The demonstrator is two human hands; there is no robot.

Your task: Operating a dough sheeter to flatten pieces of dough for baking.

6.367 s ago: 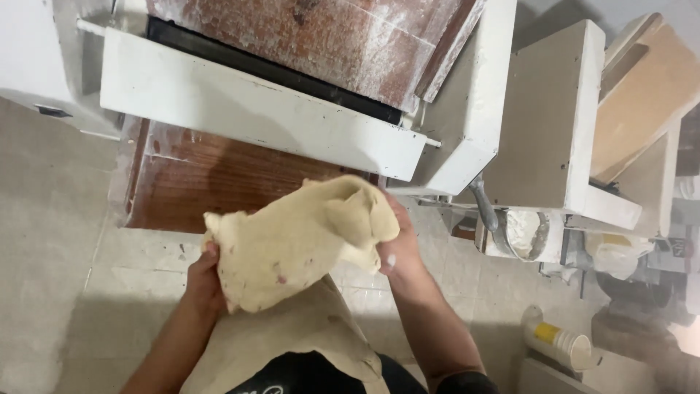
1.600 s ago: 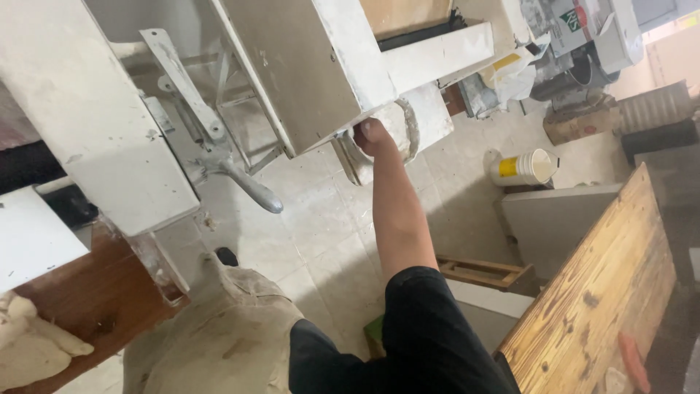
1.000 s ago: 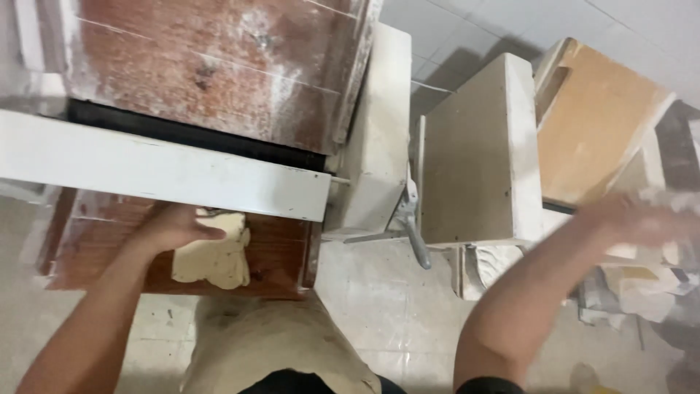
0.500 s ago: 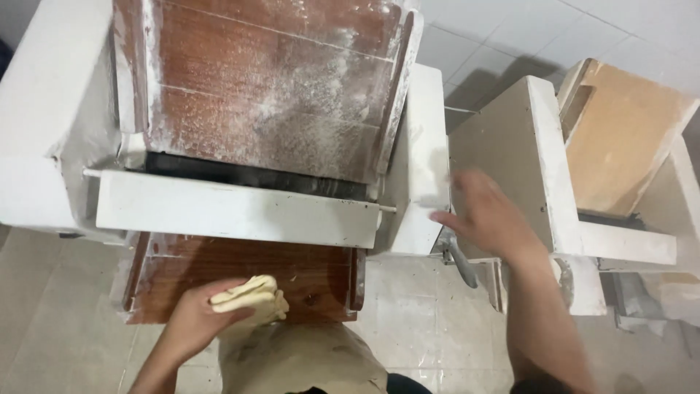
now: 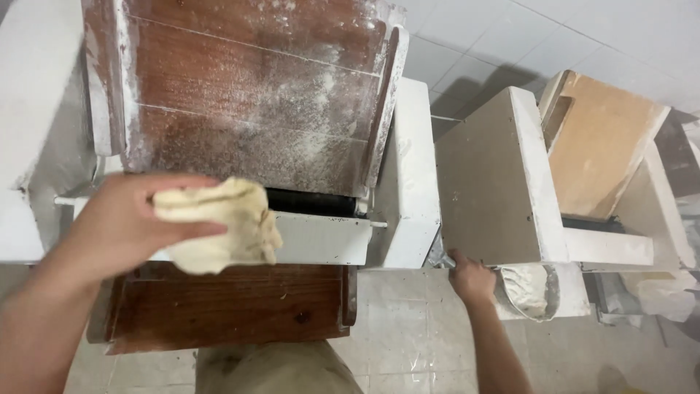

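1. My left hand (image 5: 120, 226) is raised in front of the white dough-rolling machine (image 5: 408, 175), its fingers closed around a folded lump of pale dough (image 5: 219, 226).
2. I see the dough held in the air, clear of any surface. It hangs in front of the machine's white front bar (image 5: 321, 237), just above the near edge of the lower wooden tray (image 5: 233, 306).
3. The thumb lies across the top of the dough, and a loose flap droops on the side away from the palm.
4. Above the dough the sloping wooden board (image 5: 248, 95) of the machine is dusted with flour, thickest toward its right edge.
5. My right hand (image 5: 470, 277) is low and off to the right, touching the bottom corner of a grey-white box-shaped unit (image 5: 496, 175) that stands beside the machine.
6. Its fingers curl against that corner, but I cannot tell whether they grip anything.
7. Just right of that hand sits a round white container (image 5: 529, 288) with pale stuff inside.
8. Farther right, a wooden panel (image 5: 598, 146) leans in a white frame, over the tiled floor (image 5: 408, 328).
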